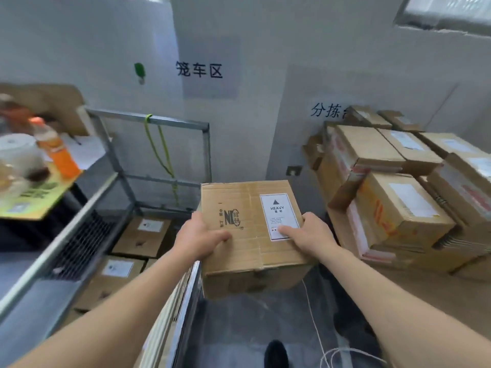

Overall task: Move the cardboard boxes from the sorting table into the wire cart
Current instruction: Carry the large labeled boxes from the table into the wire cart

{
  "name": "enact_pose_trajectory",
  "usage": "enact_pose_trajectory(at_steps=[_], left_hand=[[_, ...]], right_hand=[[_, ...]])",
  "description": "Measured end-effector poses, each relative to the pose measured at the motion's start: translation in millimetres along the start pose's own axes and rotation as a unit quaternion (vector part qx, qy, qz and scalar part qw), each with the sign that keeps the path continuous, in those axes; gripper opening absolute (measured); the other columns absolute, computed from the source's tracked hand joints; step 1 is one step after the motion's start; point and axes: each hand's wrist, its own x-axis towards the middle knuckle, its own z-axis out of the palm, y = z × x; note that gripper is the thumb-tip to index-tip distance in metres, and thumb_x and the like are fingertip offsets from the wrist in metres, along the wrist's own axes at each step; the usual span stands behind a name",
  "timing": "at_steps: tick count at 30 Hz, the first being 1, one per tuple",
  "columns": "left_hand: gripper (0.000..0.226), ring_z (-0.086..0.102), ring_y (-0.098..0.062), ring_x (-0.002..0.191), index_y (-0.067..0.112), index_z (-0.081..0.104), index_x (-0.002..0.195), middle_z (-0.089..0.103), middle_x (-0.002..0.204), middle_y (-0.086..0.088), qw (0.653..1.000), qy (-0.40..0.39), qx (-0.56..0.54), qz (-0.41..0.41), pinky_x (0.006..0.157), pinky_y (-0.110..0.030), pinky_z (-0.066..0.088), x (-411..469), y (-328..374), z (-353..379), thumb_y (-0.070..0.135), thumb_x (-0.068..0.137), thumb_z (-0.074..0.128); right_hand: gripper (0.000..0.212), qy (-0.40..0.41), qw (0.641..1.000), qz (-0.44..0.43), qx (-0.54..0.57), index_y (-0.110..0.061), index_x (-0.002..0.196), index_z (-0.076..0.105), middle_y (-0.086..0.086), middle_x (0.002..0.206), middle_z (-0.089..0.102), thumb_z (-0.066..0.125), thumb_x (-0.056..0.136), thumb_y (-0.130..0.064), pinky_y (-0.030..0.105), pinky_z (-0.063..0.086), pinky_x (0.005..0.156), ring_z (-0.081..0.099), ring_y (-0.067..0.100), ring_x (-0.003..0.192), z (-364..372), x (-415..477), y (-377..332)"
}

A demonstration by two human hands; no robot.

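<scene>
Both grips, left hand (198, 236) and right hand (309, 232), clasping brown taped box (249, 229), white HEAVY label (279, 216) on top, beside cart (170, 123).

Bright even light, blurred fisheye edges

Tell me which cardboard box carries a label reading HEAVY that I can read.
The held box, gripped by the left hand and right hand between the cart and the stacked boxes. Its white label reads HEAVY; the other boxes' labels are illegible.
</scene>
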Motion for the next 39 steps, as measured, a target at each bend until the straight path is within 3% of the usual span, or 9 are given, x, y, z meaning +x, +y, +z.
enact_pose_trajectory(at_steps=[8, 17, 21, 26, 39], left_hand=[[0.063, 0.062, -0.023, 0.105, 0.019, 0.055, 0.121, 0.065, 0.113, 0.002, 0.992, 0.091, -0.032, -0.079, 0.091, -0.043, 0.054, 45.3, -30.6, -63.1, 0.046, 0.071, 0.081], [0.056, 0.064, -0.018, 0.100, 0.022, 0.058, 0.120, 0.067, 0.110, 0.004, 0.969, 0.166, -0.059, -0.171, 0.090, -0.044, 0.055, 98.2, -44.0, -84.8, 0.044, 0.073, 0.079], [0.061, 0.065, -0.020, 0.101, 0.020, 0.059, 0.121, 0.069, 0.110, 0.003, 0.958, 0.178, -0.086, -0.206, 0.090, -0.043, 0.055, 108.3, -53.2, -84.7, 0.045, 0.068, 0.075], [0.055, 0.066, -0.018, 0.099, 0.020, 0.062, 0.118, 0.069, 0.108, 0.004, 0.947, 0.199, -0.106, -0.228, 0.087, -0.042, 0.057, 121.9, -74.3, -91.9, 0.043, 0.069, 0.075], [0.059, 0.063, -0.020, 0.105, 0.019, 0.055, 0.122, 0.066, 0.112, 0.003, 0.919, 0.214, -0.173, -0.283, 0.090, -0.041, 0.055, 197.2, -155.7, -117.9, 0.036, 0.071, 0.081]], right_hand=[[0.050, -0.077, 0.990, -0.120, -0.017, -0.022, 0.098, 0.053, -0.009, 0.096, 0.062, 0.072, 0.072, -0.060, 0.037, 0.047, 0.074, 0.060, 0.016, 0.089, 40.6, 85.1, -107.8], [0.045, -0.174, 0.957, -0.227, -0.053, -0.025, 0.096, 0.052, -0.013, 0.092, 0.060, 0.074, 0.072, -0.056, 0.036, 0.045, 0.070, 0.060, 0.016, 0.089, 84.9, 181.1, -195.8], [0.045, -0.205, 0.941, -0.256, -0.078, -0.026, 0.096, 0.053, -0.013, 0.092, 0.062, 0.074, 0.069, -0.056, 0.035, 0.048, 0.069, 0.059, 0.011, 0.084, 104.9, 205.8, -223.0], [0.046, -0.229, 0.921, -0.294, -0.114, -0.029, 0.092, 0.051, -0.014, 0.089, 0.059, 0.074, 0.066, -0.059, 0.031, 0.040, 0.059, 0.055, 0.004, 0.078, 132.8, 223.6, -260.5], [0.054, -0.259, 0.897, -0.303, -0.191, -0.023, 0.103, 0.051, -0.008, 0.097, 0.060, 0.078, 0.067, -0.052, 0.036, 0.053, 0.071, 0.058, 0.011, 0.086, 224.1, 268.6, -356.9]])
